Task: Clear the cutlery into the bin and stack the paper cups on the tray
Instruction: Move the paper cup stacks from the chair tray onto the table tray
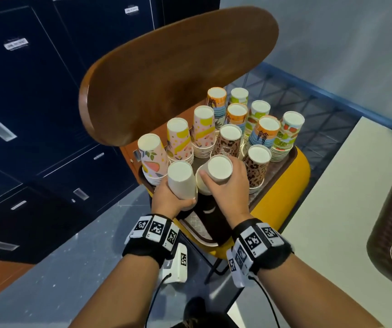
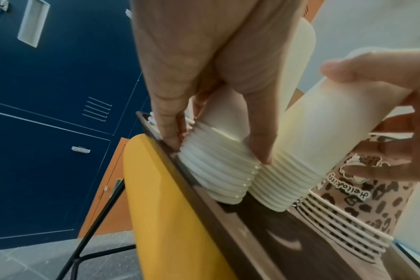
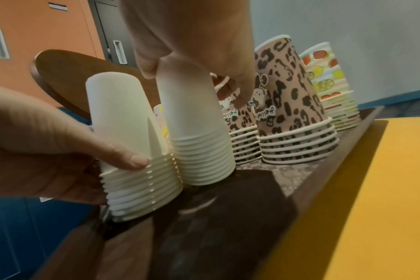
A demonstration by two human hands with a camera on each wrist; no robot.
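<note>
Chair (image 1: 292,185) with a yellow seat carries the brown tray (image 3: 336,151), crowded with upturned cup stacks. Left hand (image 1: 169,200) curls its fingers (image 2: 170,121) round one plain white stack (image 1: 181,179); right hand (image 1: 230,185) grips another (image 3: 199,136), both mouth-down, axes near upright, at the tray's near edge.

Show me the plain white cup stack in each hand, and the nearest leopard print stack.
left white stack (image 1: 181,179), head view, side wall below its top
right white stack (image 1: 219,169), head view, upturned base
leopard print stack (image 3: 291,98), right wrist view, top cup's side
</note>
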